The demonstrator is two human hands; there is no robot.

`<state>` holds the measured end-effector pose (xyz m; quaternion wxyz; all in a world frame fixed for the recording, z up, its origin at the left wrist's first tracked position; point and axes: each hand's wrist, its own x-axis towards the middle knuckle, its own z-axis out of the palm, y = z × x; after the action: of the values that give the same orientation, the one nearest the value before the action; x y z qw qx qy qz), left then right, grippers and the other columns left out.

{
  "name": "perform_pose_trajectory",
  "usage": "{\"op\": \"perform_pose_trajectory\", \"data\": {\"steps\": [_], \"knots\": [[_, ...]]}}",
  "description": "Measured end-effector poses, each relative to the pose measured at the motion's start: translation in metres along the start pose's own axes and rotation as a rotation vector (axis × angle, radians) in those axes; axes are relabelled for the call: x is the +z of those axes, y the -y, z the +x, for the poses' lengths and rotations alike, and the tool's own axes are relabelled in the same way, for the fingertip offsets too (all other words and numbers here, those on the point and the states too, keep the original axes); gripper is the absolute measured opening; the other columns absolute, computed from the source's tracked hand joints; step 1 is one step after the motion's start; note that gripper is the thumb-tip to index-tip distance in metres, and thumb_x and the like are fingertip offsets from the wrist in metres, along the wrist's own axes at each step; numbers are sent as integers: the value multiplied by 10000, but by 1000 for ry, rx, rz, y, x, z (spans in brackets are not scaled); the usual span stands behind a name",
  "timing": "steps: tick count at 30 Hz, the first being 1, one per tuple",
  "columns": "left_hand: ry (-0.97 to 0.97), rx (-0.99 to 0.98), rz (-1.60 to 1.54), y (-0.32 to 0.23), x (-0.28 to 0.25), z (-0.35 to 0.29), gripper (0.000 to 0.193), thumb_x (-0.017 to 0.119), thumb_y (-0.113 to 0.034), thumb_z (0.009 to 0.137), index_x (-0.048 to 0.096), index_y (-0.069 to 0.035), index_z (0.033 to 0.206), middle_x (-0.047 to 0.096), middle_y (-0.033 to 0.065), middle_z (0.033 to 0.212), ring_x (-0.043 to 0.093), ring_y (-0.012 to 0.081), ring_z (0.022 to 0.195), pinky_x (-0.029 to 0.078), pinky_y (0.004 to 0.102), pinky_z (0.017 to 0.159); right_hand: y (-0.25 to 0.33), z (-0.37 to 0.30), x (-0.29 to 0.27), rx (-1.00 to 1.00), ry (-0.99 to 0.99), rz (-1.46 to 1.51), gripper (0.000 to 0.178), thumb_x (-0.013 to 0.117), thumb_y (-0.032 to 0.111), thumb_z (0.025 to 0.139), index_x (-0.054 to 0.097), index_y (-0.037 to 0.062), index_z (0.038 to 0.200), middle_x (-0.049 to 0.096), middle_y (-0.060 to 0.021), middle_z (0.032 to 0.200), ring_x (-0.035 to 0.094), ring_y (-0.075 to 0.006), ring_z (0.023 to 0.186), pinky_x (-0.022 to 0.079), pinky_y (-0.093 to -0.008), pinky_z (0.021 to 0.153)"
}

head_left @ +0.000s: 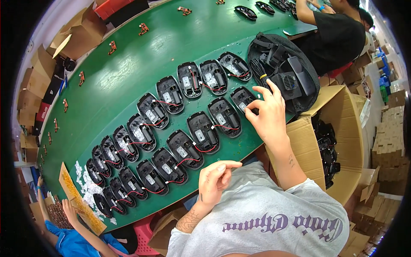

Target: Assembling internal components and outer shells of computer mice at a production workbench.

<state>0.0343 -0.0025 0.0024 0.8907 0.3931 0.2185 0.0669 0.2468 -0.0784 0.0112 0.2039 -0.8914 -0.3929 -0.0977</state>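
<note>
Two curved rows of black computer mouse bottom shells (224, 117) lie on the green table, each with a pale label and thin red wires. My right hand (269, 113) hangs over the shell at the near row's right end (242, 99), thumb and index finger pinched together, other fingers raised. Whatever is in that pinch is too small to make out. Just off the table's near edge, my left hand (212, 182) is mostly closed, one finger stretched to the right. Its curled fingers hide whether it holds anything.
A black mesh-covered bag with a coiled cable (259, 70) lies right of the rows. Beside me stands an open cardboard box (299, 139) of black parts. White scraps (87, 188) and a yellow strip (79, 199) lie left. Co-workers sit at both ends; small orange-brown parts (143, 29) line the far edge.
</note>
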Motion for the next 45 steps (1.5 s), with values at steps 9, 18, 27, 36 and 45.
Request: {"op": "perform_pose_trajectory", "data": {"steps": [9, 18, 27, 36, 45], "knots": [[40, 31, -18, 1, -4, -7, 414, 456, -253, 983, 664, 75, 1126, 408, -53, 612, 284, 20, 504, 211, 199, 454, 0, -2, 1, -16, -2, 35, 86, 782, 152, 722, 753, 74, 740, 627, -108, 1241, 410, -365, 1348, 336, -487, 1082], [-653, 730, 716, -44, -41, -60, 275, 506, -120, 846, 732, 36, 840, 538, 10, 639, 397, 62, 545, 281, 252, 501, 17, -3, -24, -422, -318, 452, 66, 742, 111, 759, 713, 68, 801, 688, -91, 1066, 602, -318, 1118, 477, -438, 928], [-1306, 705, 1483, -168, -194, -122, 372, 504, -280, 987, 649, 36, 1121, 628, 127, 879, 576, 242, 812, 446, 364, 751, 144, -87, 31, -1499, 478, 1017, 181, 690, 220, 808, 620, 82, 715, 636, -45, 841, 599, -244, 802, 472, -373, 719], [-1454, 106, 1693, -189, -257, -157, 381, 472, -300, 1009, 628, 15, 1155, 619, 208, 1025, 603, 345, 953, 459, 413, 857, 126, -117, 84, -1947, 726, 656, 254, 638, 277, 770, 703, 40, 705, 698, -104, 795, 661, -307, 821, 508, -434, 744], [-1512, 121, 1892, -203, -232, -124, 409, 463, -323, 1010, 598, -2, 1226, 574, 221, 1187, 551, 362, 1120, 426, 431, 969, 107, -130, 104, -1806, 783, 547, 236, 649, 256, 732, 717, 31, 706, 700, -147, 783, 673, -323, 822, 523, -456, 769]]}}
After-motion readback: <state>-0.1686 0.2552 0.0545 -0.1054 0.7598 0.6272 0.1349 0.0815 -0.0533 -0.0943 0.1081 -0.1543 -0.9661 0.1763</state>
